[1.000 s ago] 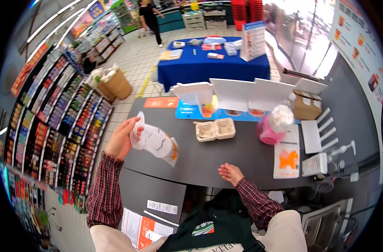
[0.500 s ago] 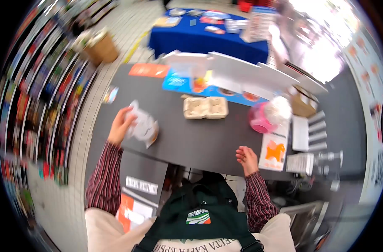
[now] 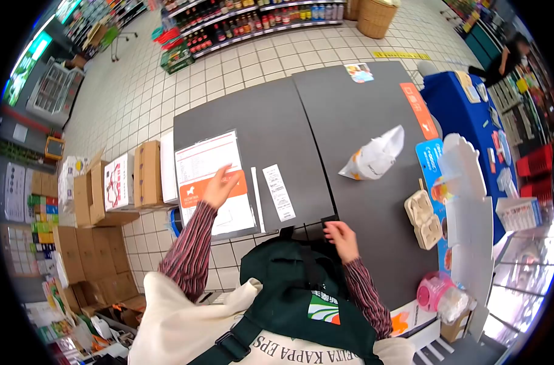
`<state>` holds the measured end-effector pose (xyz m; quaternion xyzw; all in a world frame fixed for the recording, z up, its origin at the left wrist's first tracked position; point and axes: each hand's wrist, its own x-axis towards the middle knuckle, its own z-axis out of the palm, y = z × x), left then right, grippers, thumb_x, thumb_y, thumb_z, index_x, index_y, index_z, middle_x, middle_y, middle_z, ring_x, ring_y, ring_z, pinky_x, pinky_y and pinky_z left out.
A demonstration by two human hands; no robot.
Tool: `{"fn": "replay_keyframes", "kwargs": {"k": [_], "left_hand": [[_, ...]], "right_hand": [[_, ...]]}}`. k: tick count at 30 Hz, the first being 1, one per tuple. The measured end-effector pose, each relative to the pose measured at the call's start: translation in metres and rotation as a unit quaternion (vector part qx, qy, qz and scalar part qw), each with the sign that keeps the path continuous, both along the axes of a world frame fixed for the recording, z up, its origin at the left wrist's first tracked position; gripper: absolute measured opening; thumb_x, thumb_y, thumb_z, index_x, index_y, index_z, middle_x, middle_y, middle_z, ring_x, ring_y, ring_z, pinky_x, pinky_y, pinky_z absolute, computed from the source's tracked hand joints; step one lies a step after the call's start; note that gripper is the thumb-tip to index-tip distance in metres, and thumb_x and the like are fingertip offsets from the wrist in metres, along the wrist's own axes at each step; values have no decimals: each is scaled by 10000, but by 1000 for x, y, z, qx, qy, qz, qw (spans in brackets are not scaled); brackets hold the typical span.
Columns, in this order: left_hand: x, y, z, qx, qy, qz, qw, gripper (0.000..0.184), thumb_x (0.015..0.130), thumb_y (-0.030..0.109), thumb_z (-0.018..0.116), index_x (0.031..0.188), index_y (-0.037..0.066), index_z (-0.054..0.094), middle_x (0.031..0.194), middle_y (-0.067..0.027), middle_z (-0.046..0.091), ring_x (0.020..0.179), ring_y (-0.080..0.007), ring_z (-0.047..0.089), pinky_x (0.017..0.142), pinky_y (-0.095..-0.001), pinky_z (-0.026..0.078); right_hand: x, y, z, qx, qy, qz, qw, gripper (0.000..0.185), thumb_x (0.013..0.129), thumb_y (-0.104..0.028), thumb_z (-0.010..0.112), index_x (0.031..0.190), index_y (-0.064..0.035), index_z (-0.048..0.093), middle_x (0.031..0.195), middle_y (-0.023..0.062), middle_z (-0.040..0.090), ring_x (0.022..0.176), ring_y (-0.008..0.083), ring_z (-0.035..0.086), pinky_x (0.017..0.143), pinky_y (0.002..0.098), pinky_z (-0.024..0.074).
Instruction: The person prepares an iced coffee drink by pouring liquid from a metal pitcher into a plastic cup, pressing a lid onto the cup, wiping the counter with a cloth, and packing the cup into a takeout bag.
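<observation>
My left hand (image 3: 221, 187) is open, fingers spread, over a printed sheet (image 3: 210, 158) with an orange band. To its right lie a thin white strip (image 3: 257, 199) and a long printed receipt slip (image 3: 278, 193). My right hand (image 3: 342, 240) is at the table's near edge, fingers curled beside a small black piece (image 3: 330, 219); whether it grips that piece is hidden. A white paper bag (image 3: 374, 157) stands tilted farther off on the right-hand tabletop, apart from both hands. Near the right edge sits a pulp cup carrier (image 3: 422, 219).
The grey table (image 3: 246, 115) has a seam down its middle. White panels (image 3: 471, 225) line its right side, near a pink container (image 3: 435, 292). Cardboard boxes (image 3: 148, 173) stand left. Beyond are a blue-covered table (image 3: 456, 106), a person (image 3: 508, 59) and bottle shelves (image 3: 246, 24).
My view has turned left. My left hand has moved away from the paper bag to above the printed sheet. My right hand is now beside the black piece at the edge.
</observation>
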<state>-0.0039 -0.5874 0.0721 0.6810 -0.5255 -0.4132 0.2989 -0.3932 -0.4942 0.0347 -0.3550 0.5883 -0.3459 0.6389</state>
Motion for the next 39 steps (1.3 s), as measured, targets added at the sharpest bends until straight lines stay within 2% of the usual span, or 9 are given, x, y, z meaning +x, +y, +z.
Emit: {"fn": "replay_keyframes", "kwargs": {"k": [1, 5, 11, 19, 23, 28, 32, 34, 39], "left_hand": [[20, 33, -19, -17, -92, 13, 995, 491, 924, 287, 631, 1315, 19, 499, 1096, -125, 624, 958, -169, 628, 852, -300, 500], [28, 139, -38, 163, 90, 119, 975, 412, 951, 273, 591, 1290, 48, 528, 1084, -70, 652, 949, -152, 636, 823, -266, 490], [-34, 173, -43, 223, 264, 216, 913, 393, 969, 364, 548, 1287, 133, 533, 1135, -61, 654, 951, -128, 630, 791, -272, 458], [-51, 112, -57, 111, 307, 163, 931, 284, 980, 251, 549, 1193, 65, 581, 1029, -48, 660, 854, -100, 621, 755, -227, 482], [-72, 40, -8, 38, 266, 87, 959, 203, 981, 160, 535, 1123, 22, 581, 1014, -59, 638, 932, -115, 604, 824, -257, 488], [-166, -50, 61, -85, 383, -81, 916, 203, 973, 140, 548, 1129, 19, 593, 1107, -47, 623, 1026, -132, 601, 892, -274, 476], [-270, -117, 106, -183, 150, -172, 956, 449, 879, 400, 646, 1127, 25, 643, 1004, -116, 604, 962, -240, 579, 865, -335, 469], [-313, -142, 118, -153, -49, -197, 967, 605, 830, 504, 655, 1166, 2, 627, 1208, -167, 542, 1097, -306, 541, 937, -399, 459], [-341, -172, 115, -54, -220, -295, 928, 392, 862, 355, 641, 1124, 63, 658, 1175, -162, 568, 1111, -313, 563, 939, -426, 472]], "right_hand": [[20, -13, -6, -15, -1, 64, 998, 236, 945, -231, 594, 1060, -31, 647, 911, 41, 685, 787, 94, 627, 700, 232, 503], [104, -62, -38, -143, 157, 245, 946, 234, 898, -250, 637, 969, -29, 667, 857, 99, 688, 755, 167, 661, 680, 310, 520], [220, -80, -55, -116, 500, 434, 740, 503, 801, -507, 675, 962, -30, 679, 979, 161, 668, 880, 316, 681, 739, 431, 548], [195, -50, -61, -159, 386, 300, 858, 276, 816, -290, 608, 878, -25, 564, 863, 191, 636, 856, 381, 637, 746, 485, 512], [85, -55, 45, -160, 273, 297, 901, 236, 858, -264, 627, 916, -56, 531, 790, 131, 646, 726, 311, 655, 645, 430, 508], [-57, -40, 213, -255, 345, -76, 900, 88, 895, -98, 640, 899, -16, 607, 733, 28, 577, 666, 88, 554, 620, 250, 461], [-110, -68, 275, -362, 584, -113, 718, 105, 820, -145, 705, 834, -45, 674, 757, 93, 605, 682, 218, 608, 622, 320, 451], [-113, -90, 271, -357, 658, -53, 661, 100, 797, -202, 721, 805, -106, 691, 795, 51, 634, 705, 253, 629, 615, 354, 470], [-94, -131, 252, -324, 685, 76, 648, 123, 755, -245, 739, 748, -126, 711, 755, 45, 603, 758, 253, 625, 628, 390, 482]]}}
